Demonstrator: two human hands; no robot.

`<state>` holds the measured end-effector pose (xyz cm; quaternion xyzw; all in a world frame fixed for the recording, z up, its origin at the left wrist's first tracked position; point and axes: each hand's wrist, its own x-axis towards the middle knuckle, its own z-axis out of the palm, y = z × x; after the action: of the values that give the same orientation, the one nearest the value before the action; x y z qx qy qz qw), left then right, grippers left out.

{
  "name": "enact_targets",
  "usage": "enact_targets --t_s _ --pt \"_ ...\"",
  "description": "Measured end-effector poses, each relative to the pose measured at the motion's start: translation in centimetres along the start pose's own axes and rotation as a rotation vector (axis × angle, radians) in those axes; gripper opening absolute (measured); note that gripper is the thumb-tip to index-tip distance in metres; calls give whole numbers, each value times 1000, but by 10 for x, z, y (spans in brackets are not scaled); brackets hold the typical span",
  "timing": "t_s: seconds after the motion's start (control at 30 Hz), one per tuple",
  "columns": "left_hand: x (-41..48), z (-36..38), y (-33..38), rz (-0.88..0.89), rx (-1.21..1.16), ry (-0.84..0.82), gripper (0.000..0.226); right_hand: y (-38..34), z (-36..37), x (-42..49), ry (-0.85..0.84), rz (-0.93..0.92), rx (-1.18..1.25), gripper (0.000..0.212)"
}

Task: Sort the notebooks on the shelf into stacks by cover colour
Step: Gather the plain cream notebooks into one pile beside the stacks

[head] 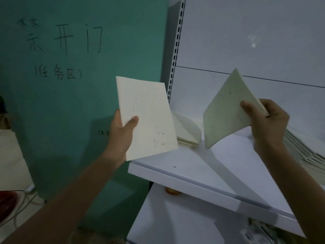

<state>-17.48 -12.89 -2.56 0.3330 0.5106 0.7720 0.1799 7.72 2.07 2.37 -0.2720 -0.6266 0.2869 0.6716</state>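
Nearest me, the person's two bare forearms reach up toward the shelf. The left grip [123, 128] is clasped on a cream speckled notebook [149, 118], thumb across the lower cover and fingers hidden behind. It holds the notebook upright and face-on, in the air before the shelf's left corner. The right grip [269, 120] pinches a pale greenish notebook [226, 113] by one corner, thumb on top. That notebook hangs tilted with its low corner close over the white shelf [202, 166]; I cannot tell whether it touches.

Farther back, a short stack of cream notebooks [188, 132] lies at the shelf's rear left, partly hidden by the speckled one. A taller, slumped pile [306, 152] spreads along the right edge behind the right wrist. Past the slotted upright [175, 50] stands a green wall [70, 103] with handwritten characters.

This looks like the comparing step, with two covers held side by side so close shades can be told apart in dim light. The cream one seems to match the short stack, so it should next be laid flat there, edges squared. The greenish one probably needs its own spot on the bare board between the piles, well apart from both.
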Motion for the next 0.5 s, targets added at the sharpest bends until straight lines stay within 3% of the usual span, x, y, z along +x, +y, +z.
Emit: enact_targets --t_s 0.2,0.3,0.4,0.5 --pt "-3 28 -8 -28 -48 -74 27 -28 -35 17 72 209 254 10" --pt "-4 39 -9 -38 -57 -120 26 -38 -47 24 -48 292 378 11" --pt "-6 50 -9 -60 -51 -177 26 -42 -48 22 -222 401 404 34" --pt "-10 59 -9 -77 -42 -247 25 -40 -41 13 -344 509 405 41"
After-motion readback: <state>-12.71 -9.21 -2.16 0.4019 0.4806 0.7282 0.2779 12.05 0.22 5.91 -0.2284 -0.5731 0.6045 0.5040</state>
